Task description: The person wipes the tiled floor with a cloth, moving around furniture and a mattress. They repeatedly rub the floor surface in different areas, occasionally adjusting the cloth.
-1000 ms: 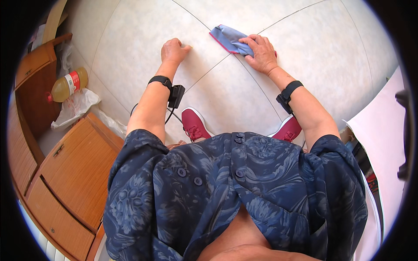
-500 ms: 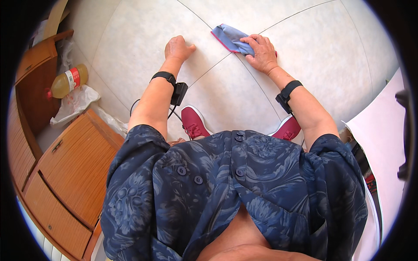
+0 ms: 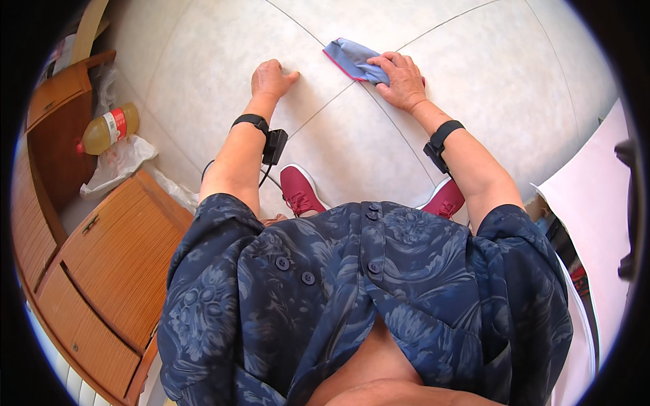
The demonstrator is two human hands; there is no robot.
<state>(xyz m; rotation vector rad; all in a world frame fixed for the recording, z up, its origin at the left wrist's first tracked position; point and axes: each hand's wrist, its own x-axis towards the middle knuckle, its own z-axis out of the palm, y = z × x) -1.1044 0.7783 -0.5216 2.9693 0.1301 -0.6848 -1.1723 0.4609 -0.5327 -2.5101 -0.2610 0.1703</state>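
Observation:
A blue cleaning cloth point(image 3: 352, 59) with a pink edge lies bunched on the pale tiled floor point(image 3: 467, 81). My right hand point(image 3: 401, 82) rests on its right end, fingers bent over the fabric and gripping it. Left of the cloth, my left hand point(image 3: 272, 79) hangs apart from it over the tiles. Its fingers are curled in and the thumb sticks out to the right. I see nothing in that hand, though its palm side is hidden. Both wrists wear a black strap with a small box.
At the left stand wooden cabinets with a door point(image 3: 122, 250) swung out. A bottle of yellow liquid point(image 3: 110, 128) lies by a white plastic bag point(image 3: 122, 162). My red shoes point(image 3: 300, 189) are below my hands. A white-covered surface point(image 3: 589, 183) borders the right side.
The view has shifted slightly. Both hands and the cloth sit a little further left in it, and my right hand keeps its hold on the cloth.

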